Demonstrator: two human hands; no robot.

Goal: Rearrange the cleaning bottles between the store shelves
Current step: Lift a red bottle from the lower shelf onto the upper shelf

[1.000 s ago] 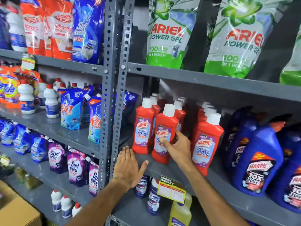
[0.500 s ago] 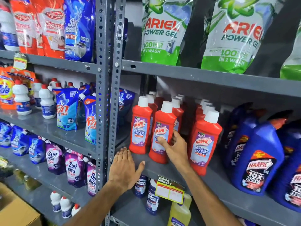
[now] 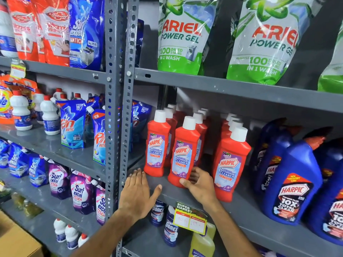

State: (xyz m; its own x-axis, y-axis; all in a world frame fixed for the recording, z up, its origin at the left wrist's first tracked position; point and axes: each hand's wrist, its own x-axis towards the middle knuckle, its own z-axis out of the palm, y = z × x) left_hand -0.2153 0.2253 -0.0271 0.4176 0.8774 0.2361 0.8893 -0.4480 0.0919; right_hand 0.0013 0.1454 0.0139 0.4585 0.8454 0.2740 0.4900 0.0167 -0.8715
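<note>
Several red Harpic bathroom cleaner bottles with white caps stand in rows on the middle right shelf. My right hand wraps the base of the front middle red bottle, thumb in front, fingers behind it. A second red bottle stands just to its left and another to its right. My left hand lies flat and spread on the shelf's front edge beside the grey upright post, holding nothing.
Large blue Harpic bottles crowd the shelf to the right. Ariel pouches hang above. Domex bottles and a yellow bottle stand below behind a price tag. The left rack holds Rin pouches, white bottles and Surf Excel pouches.
My right hand has slid down from the middle bottle's label to its base and closed around it. The left hand has stayed on the shelf edge.
</note>
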